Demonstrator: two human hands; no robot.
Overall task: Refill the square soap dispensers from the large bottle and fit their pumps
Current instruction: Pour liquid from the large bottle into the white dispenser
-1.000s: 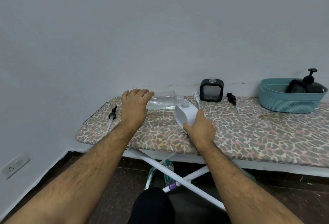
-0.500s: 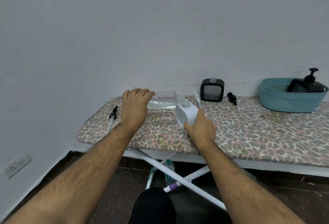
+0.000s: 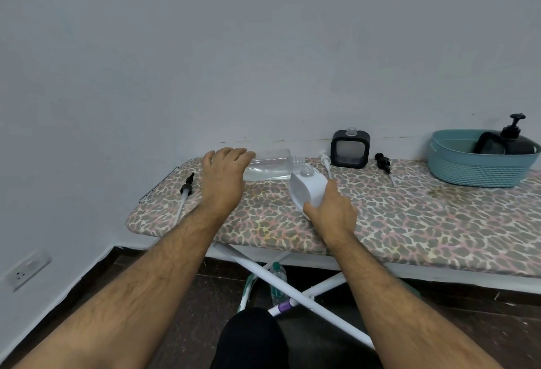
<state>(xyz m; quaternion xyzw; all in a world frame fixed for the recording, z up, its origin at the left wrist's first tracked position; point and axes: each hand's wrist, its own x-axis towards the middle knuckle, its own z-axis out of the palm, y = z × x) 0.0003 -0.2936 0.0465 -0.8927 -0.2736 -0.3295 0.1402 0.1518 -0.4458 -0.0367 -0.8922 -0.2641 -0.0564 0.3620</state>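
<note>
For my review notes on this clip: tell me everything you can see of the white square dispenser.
The white dispenser is a rounded square with a glossy, plastic-looking shell and a short clear neck, open, with no pump fitted. It leans, neck toward the large clear bottle, whose mouth lies at that neck. The right hand grips its lower part over the leopard-print ironing board. Its fill level cannot be seen.

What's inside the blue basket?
A black soap bottle with a pump top sticks out of the blue basket, with another dark thing beside it. The basket's wall hides anything lower down.
</note>
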